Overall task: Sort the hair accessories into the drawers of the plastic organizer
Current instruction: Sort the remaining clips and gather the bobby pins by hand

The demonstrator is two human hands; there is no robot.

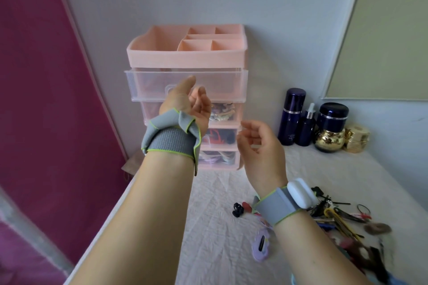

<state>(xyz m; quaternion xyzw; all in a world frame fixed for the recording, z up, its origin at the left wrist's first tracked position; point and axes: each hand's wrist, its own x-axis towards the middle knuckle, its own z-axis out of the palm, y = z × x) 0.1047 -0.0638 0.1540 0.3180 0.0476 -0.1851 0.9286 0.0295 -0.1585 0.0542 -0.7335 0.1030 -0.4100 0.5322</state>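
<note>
The pink plastic organizer [185, 58] stands against the wall, with an open compartment tray on top. Its clear top drawer [220, 83] is pulled out; the three drawers below are closed and hold accessories. My left hand [185, 104] is raised in front of the top drawer's handle, thumb up and fingers loosely curled, with nothing visible in it. My right hand [259, 146] hovers beside the lower drawers, fingers relaxed and holding nothing. A pile of hair accessories [335, 215] lies on the table at the right, with a purple clip [261, 245] and a black claw clip [238, 209] nearer the middle.
Dark blue bottles [291, 118] and gold jars [330, 140] stand right of the organizer by the wall. A white quilted cloth [220, 192] covers the table. A magenta panel [34, 99] runs along the left edge.
</note>
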